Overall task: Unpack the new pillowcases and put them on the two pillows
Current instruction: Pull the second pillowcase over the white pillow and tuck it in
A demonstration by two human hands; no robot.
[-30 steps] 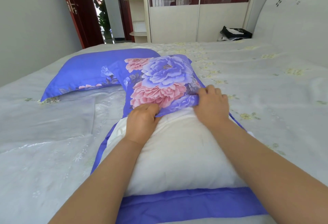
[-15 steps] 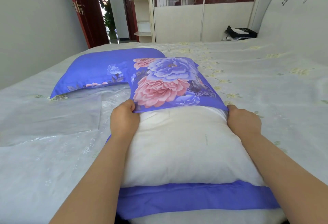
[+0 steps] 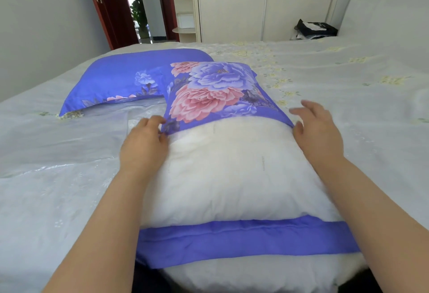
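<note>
White pillow (image 3: 232,172) lies on the bed (image 3: 348,88), its far end inside the floral purple pillowcase (image 3: 216,92). Left hand (image 3: 144,146) sits at the case's left open edge, fingers apparently pinching it, though blurred. Right hand (image 3: 315,130) hovers at the right edge, fingers spread, holding nothing. Second cased pillow (image 3: 120,79) lies beyond, left.

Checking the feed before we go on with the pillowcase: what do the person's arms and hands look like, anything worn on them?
Both forearms are bare up to the frame's edge: no sleeves in view. The left hand and right hand wear no gloves, and no watch, bracelet or ring shows on their visible sides. The right hand's fingers are slightly motion-blurred.
</note>
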